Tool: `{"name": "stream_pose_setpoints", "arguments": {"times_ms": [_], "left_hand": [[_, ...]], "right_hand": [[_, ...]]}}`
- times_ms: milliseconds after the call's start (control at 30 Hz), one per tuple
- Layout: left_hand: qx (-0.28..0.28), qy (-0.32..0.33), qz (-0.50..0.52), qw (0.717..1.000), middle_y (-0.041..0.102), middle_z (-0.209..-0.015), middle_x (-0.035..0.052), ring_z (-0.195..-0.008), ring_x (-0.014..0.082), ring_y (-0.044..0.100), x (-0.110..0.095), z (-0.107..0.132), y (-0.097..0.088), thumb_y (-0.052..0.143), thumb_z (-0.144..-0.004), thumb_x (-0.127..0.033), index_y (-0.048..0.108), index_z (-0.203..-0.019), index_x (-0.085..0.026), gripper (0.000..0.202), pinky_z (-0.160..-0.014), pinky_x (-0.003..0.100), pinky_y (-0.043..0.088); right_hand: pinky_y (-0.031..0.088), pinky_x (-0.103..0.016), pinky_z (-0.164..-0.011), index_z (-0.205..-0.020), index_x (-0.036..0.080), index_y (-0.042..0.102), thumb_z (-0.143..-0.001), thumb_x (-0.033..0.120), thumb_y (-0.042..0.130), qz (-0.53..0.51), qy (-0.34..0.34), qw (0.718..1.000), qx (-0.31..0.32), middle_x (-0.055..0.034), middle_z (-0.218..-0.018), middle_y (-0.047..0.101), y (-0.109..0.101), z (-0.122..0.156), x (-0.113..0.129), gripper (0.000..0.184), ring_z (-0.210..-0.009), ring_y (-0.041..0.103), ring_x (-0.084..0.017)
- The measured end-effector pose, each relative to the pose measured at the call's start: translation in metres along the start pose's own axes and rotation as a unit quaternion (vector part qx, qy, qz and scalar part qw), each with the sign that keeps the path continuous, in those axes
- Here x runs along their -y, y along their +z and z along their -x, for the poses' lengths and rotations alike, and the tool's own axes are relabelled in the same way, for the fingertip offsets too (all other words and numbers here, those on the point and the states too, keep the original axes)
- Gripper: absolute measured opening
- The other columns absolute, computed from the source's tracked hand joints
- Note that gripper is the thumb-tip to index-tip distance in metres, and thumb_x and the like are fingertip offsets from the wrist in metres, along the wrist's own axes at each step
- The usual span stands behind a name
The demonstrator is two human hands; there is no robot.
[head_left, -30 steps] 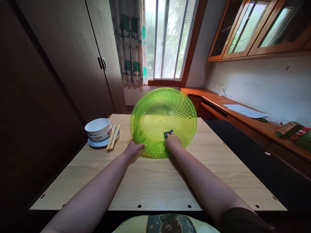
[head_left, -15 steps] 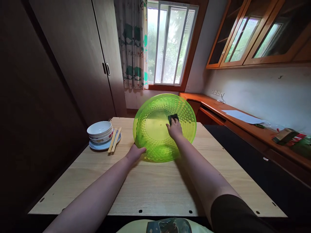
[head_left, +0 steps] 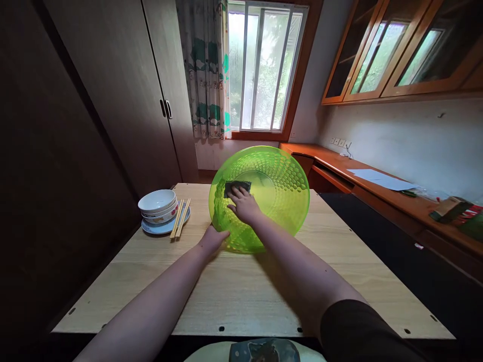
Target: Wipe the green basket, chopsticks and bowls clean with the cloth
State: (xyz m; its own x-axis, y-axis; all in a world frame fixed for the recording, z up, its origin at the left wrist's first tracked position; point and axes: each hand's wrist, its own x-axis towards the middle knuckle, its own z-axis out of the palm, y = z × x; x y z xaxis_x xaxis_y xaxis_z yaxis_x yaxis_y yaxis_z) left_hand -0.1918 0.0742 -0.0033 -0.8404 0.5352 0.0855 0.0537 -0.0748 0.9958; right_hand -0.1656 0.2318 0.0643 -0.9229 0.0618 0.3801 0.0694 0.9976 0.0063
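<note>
A large clear green plastic basin (head_left: 279, 186) stands tilted on its edge on the wooden table (head_left: 339, 266), its inside facing me. My left hand (head_left: 212, 239) grips the basin's lower left rim and props it up. My right hand (head_left: 244, 203) presses a dark scouring pad (head_left: 236, 186) flat against the inside of the basin, at its upper left, fingers stretched over the pad.
Stacked white bowls on a blue plate (head_left: 158, 207) sit at the table's left, with wooden chopsticks (head_left: 180, 224) leaning on them. A dark wardrobe (head_left: 113, 100) stands to the left. An orange-brown counter (head_left: 381, 193) with papers runs along the right wall.
My right hand slid the pad from the basin's lower middle up to the upper right, then across to the upper left. My left hand kept its hold on the rim.
</note>
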Motion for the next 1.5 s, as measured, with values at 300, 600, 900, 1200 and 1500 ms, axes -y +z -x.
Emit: {"name": "stream_pose_setpoints", "arguments": {"times_ms": [300, 600, 900, 1200, 1500], "left_hand": [[0.043, -0.011, 0.035, 0.998, 0.071, -0.099, 0.0109, -0.098, 0.0254, 0.064, 0.006, -0.003, -0.003, 0.063, -0.056, -0.018, 0.069, -0.093, -0.014, 0.038, -0.092, 0.042, 0.049], [0.042, -0.011, 0.01, 0.999, 0.07, -0.105, 0.0126, -0.105, 0.028, 0.062, 0.01, -0.004, -0.007, 0.063, -0.057, -0.018, 0.068, -0.096, -0.016, 0.039, -0.089, 0.041, 0.05], [0.028, -0.009, -0.027, 0.999, 0.07, -0.108, 0.0128, -0.111, 0.0285, 0.059, 0.005, -0.003, -0.007, 0.061, -0.058, -0.017, 0.068, -0.097, -0.015, 0.04, -0.093, 0.041, 0.048], [0.031, -0.013, -0.032, 0.999, 0.071, -0.101, 0.0113, -0.108, 0.0286, 0.061, 0.009, -0.004, -0.007, 0.06, -0.058, -0.018, 0.069, -0.092, -0.015, 0.036, -0.091, 0.041, 0.049], [0.039, -0.008, 0.007, 0.999, 0.072, -0.096, 0.0098, -0.108, 0.028, 0.06, 0.006, -0.001, -0.004, 0.062, -0.057, -0.017, 0.069, -0.092, -0.015, 0.036, -0.094, 0.041, 0.047]], "right_hand": [[0.038, -0.045, -0.099, -0.138, 0.027, 0.047, -0.094, 0.046, 0.039, 0.0, 0.011, 0.996, 0.087, -0.0071, -0.148, 0.038, 0.029, 0.058, 0.008, 0.048, -0.13, 0.036, -0.031], [0.042, -0.036, -0.092, -0.11, 0.022, 0.066, -0.095, 0.047, 0.033, -0.057, 0.117, 0.983, 0.131, -0.0121, -0.12, 0.058, 0.025, 0.08, -0.026, 0.044, -0.106, 0.056, -0.024], [0.032, -0.04, -0.104, -0.141, 0.017, 0.041, -0.095, 0.05, 0.031, -0.134, 0.3, 0.944, -0.032, -0.017, -0.14, 0.039, -0.002, 0.048, -0.09, 0.058, -0.126, 0.041, -0.03], [0.032, -0.038, -0.104, -0.143, 0.02, 0.04, -0.095, 0.05, 0.031, -0.151, 0.226, 0.962, -0.036, -0.0149, -0.137, 0.04, -0.009, 0.005, -0.063, 0.057, -0.124, 0.041, -0.028], [0.032, -0.032, -0.103, -0.14, 0.022, 0.043, -0.096, 0.043, 0.037, -0.17, 0.018, 0.985, 0.014, -0.0116, -0.129, 0.046, 0.022, 0.012, -0.008, 0.05, -0.118, 0.044, -0.021]]}}
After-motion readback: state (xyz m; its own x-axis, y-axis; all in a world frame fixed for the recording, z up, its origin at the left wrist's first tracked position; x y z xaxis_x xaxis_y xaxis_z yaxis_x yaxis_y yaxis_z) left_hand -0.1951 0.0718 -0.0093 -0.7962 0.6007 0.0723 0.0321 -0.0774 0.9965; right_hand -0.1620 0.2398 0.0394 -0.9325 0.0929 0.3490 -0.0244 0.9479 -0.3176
